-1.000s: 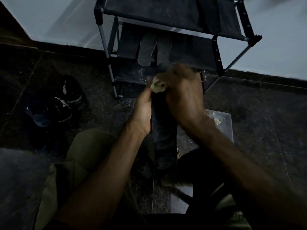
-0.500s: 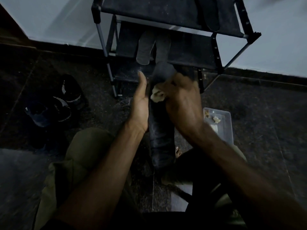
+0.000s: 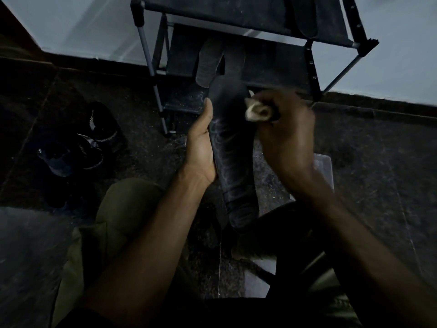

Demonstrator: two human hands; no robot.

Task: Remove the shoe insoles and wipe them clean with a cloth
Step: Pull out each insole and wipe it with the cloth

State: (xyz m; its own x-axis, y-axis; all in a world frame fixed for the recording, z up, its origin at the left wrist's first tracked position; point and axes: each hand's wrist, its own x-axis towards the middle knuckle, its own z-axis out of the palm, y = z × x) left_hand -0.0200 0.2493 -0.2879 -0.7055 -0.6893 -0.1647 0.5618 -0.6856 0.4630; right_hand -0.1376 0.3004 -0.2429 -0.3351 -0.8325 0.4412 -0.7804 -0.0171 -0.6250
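Note:
A long dark insole (image 3: 233, 147) stands lengthwise in front of me, streaked with pale dust. My left hand (image 3: 201, 147) holds it along its left edge, thumb up the side and fingers hidden behind it. My right hand (image 3: 283, 131) grips a small pale wadded cloth (image 3: 257, 112) just off the insole's upper right edge. Two more insoles (image 3: 208, 65) lie on the middle shelf of the rack, and another insole (image 3: 305, 15) rests on the top shelf.
A black fabric shoe rack (image 3: 312, 74) stands against the pale wall. Dark shoes (image 3: 94, 140) sit on the stone floor at left. A clear plastic box (image 3: 325, 166) lies behind my right wrist. My knees fill the lower frame.
My right hand has slid the cloth from the insole's top middle out to its right edge. The insole's upper part is now uncovered. My left hand has shifted slightly lower along the edge.

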